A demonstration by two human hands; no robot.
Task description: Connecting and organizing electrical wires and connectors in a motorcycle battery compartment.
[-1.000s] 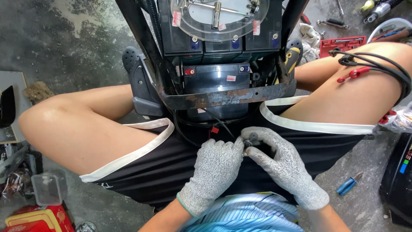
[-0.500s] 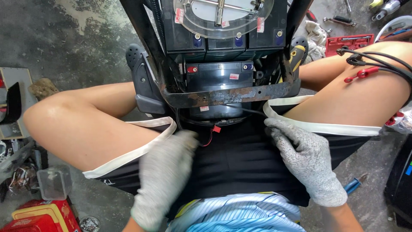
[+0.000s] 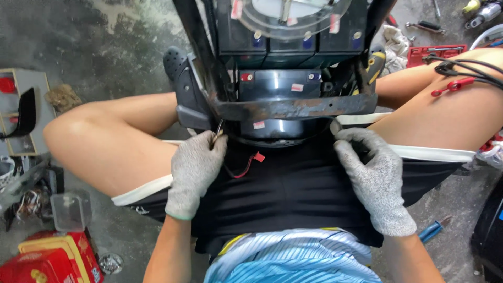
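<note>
I sit with my knees apart around a black battery pack (image 3: 283, 99) set in a rusty metal frame (image 3: 293, 107). My left hand (image 3: 195, 170), in a grey knit glove, pinches a thin black wire (image 3: 219, 128) just below the frame's left end. A red connector (image 3: 258, 157) on a red and black lead dangles beside that hand. My right hand (image 3: 373, 175), also gloved, rests with curled fingers at the frame's right end, against the white hem of my shorts; what its fingertips grip is hidden.
A bundle of black cables with a red clip (image 3: 456, 84) lies over my right knee. Wrenches (image 3: 424, 25) and a red tool tray (image 3: 437, 52) sit at the upper right. Red and yellow boxes (image 3: 50, 257) and a clear plastic tub (image 3: 70, 209) stand on the concrete floor at the lower left.
Both hands were together at my lap a second ago. They have moved apart and up, the left to the frame's left end, the right to its right end.
</note>
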